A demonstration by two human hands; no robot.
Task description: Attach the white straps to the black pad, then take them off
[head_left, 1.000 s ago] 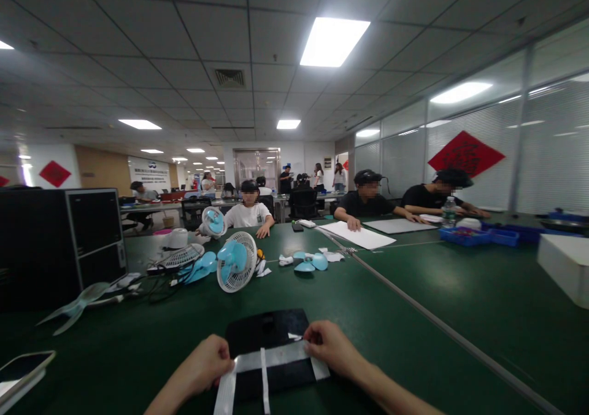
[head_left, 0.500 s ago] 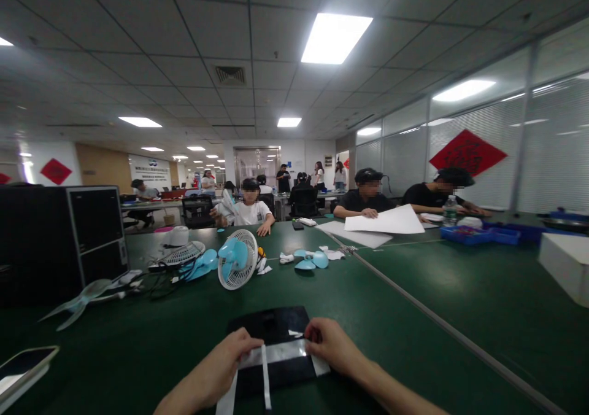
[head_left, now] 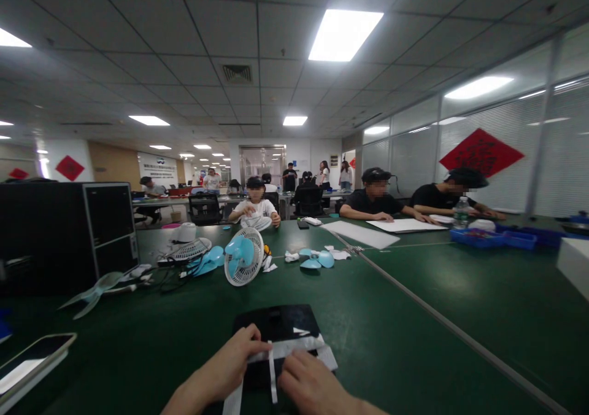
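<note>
A flat black object [head_left: 276,323] lies on the green table [head_left: 414,341] right in front of me, crossed by pale tape-like strips [head_left: 299,346]. My left hand [head_left: 230,363] has its fingertips closed on the left part of the horizontal strip, next to a thin vertical strip [head_left: 272,378]. My right hand [head_left: 306,381] lies over the right part of the strip with its fingers curled down onto it. The lower edge of the black object is hidden under both hands.
A small white and blue fan [head_left: 243,256] stands behind, with loose fan parts [head_left: 313,260] and cables around. A dark computer case [head_left: 64,234] stands left, a phone [head_left: 32,363] near left. Several seated people work with white sheets [head_left: 363,234] at the far side.
My right hand has moved left and toward me along the strip, closer to the left hand. The view shifted slightly. A person opposite laid a lifted white sheet back down.
</note>
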